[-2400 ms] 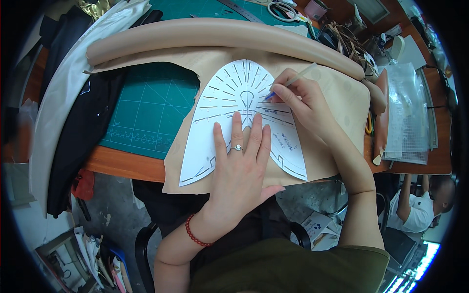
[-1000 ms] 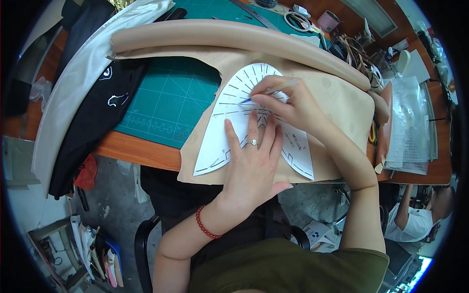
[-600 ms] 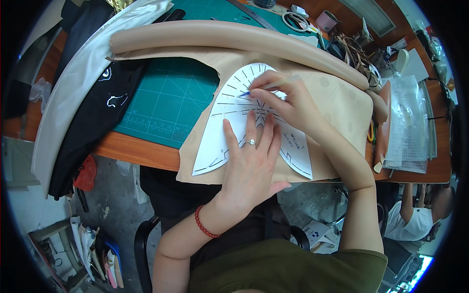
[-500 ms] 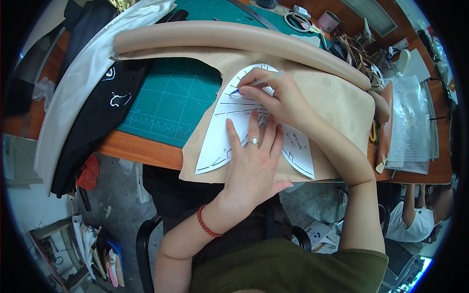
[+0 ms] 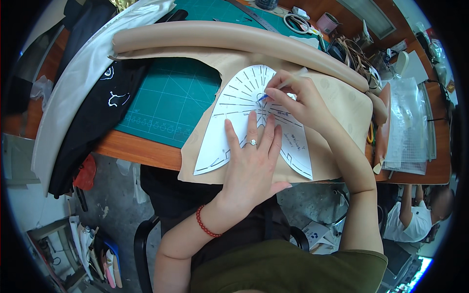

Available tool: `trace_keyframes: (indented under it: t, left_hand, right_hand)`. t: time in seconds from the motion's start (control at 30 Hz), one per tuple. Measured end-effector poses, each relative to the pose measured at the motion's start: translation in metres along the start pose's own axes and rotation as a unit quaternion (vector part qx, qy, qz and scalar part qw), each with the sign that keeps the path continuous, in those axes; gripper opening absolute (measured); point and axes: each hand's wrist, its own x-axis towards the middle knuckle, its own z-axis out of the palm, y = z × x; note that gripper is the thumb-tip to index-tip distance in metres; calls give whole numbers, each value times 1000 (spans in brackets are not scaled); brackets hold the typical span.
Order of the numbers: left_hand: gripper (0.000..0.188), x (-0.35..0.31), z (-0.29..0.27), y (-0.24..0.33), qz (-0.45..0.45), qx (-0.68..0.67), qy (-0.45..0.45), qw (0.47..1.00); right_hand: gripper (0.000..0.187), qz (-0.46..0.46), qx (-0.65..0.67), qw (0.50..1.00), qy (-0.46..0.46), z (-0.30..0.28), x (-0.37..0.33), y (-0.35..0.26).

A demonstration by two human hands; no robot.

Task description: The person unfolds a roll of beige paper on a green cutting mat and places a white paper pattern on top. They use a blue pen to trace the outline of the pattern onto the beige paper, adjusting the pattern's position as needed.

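A white paper pattern (image 5: pixel 238 101) with a rounded top, two lower lobes and radiating black slots lies on a tan leather piece (image 5: pixel 337 100), which shows its pale back. My left hand (image 5: pixel 254 154), a ring on one finger, presses the pattern with spread fingers, its thumb over the leather's near edge. In my right hand (image 5: pixel 298 95) is a slim, pale pen (image 5: pixel 302 72), pinched and tilted. Its blue tip meets the pattern close to where the slots converge; whether it touches the paper I cannot tell.
The leather's far side is rolled into a long tube (image 5: pixel 234 39). Beneath lies a green cutting mat (image 5: pixel 171 102). White fabric (image 5: pixel 93 68) and black fabric (image 5: pixel 93 122) hang over the left table edge. Clear plastic sheets (image 5: pixel 405 122) lie at the right. Another person (image 5: pixel 413 219) sits beyond.
My right hand has moved rightward and slightly toward me, taking the pen tip from the pattern's left slots to near its centre. My left hand stays nearly in place.
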Motion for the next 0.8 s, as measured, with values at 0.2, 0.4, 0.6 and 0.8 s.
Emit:
trace_keyframes:
  t: [0.2, 0.4, 0.6, 0.8]
  left_hand:
    - [116, 1, -1, 0, 1, 1, 0, 1000]
    - [116, 0, 0, 0, -2, 2, 2, 1000]
    - [115, 0, -1, 1, 0, -2, 4, 1000]
    - [115, -1, 1, 0, -1, -8, 8, 1000]
  right_hand:
    - [13, -23, 13, 999, 25, 22, 27, 1]
    - [13, -65, -33, 997, 27, 29, 32, 0]
    - [11, -76, -49, 996, 15, 12, 17, 1]
    - [10, -7, -1, 1000, 12, 2, 7, 0]
